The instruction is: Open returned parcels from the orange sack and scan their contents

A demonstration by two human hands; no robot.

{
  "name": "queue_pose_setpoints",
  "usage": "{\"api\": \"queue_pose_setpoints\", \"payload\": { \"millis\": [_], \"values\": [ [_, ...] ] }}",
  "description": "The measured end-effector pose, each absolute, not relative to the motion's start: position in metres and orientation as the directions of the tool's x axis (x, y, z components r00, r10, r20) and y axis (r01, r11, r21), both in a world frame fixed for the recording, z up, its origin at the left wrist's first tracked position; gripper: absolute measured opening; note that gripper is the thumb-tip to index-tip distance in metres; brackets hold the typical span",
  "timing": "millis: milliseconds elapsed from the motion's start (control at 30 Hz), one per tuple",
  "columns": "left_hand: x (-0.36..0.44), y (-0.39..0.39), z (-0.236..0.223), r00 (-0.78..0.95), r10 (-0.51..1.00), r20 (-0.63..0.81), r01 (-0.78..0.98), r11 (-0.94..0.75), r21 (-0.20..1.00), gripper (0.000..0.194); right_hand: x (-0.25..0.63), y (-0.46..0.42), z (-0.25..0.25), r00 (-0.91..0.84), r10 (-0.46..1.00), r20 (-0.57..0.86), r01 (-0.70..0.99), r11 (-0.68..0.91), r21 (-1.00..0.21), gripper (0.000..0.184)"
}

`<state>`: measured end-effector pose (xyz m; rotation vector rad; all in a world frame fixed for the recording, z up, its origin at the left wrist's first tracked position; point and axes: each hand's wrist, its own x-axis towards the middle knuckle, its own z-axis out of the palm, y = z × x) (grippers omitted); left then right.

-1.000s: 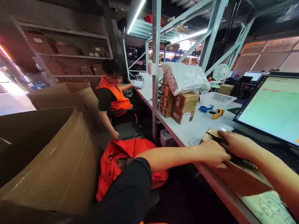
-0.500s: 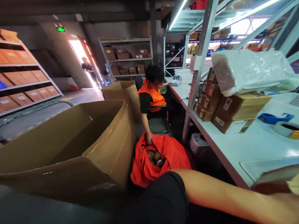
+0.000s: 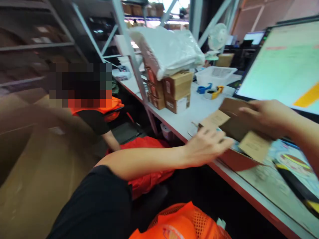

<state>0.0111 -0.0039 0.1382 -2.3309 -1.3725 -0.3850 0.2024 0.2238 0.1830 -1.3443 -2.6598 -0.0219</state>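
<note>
My right hand point(image 3: 267, 118) grips a small brown cardboard box point(image 3: 233, 124) with its flaps open, held just above the near edge of the white worktable point(image 3: 196, 111). My left hand point(image 3: 208, 146) reaches in from the left, fingers stretched and slightly spread, right beside the box's near flap; whether it touches is blurred. Both hands are smeared by motion.
A stack of small brown boxes point(image 3: 171, 91) topped by a white plastic-wrapped bundle point(image 3: 169, 49) stands on the table, with tape rolls point(image 3: 211, 93), a white basket point(image 3: 215, 73) and a monitor point(image 3: 286, 63). A person in an orange vest point(image 3: 99, 111) sits left over an orange bag point(image 3: 147, 159).
The view swung left to the big carton and back to the table. The box now sits lifted in my right hand with flaps open, and my left hand has come off it.
</note>
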Motion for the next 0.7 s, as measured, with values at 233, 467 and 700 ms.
{"api": "queue_pose_setpoints", "payload": {
  "millis": [233,467,700],
  "values": [
    [-0.015,-0.072,0.072,0.414,0.720,0.557,0.881,-0.470,-0.048,0.018,0.174,0.174,0.194,-0.711,0.701,0.051,0.618,0.658,-0.430,0.049],
    [-0.017,-0.049,0.133,0.453,0.882,0.132,0.848,-0.472,0.240,0.032,0.171,0.128,0.185,-0.751,0.659,0.039,0.525,0.633,-0.569,0.049],
    [0.030,0.030,0.104,0.255,0.951,0.173,0.947,-0.282,0.154,0.066,0.172,0.097,0.186,-0.646,0.754,0.122,0.628,0.615,-0.477,0.045]
  ]
}}
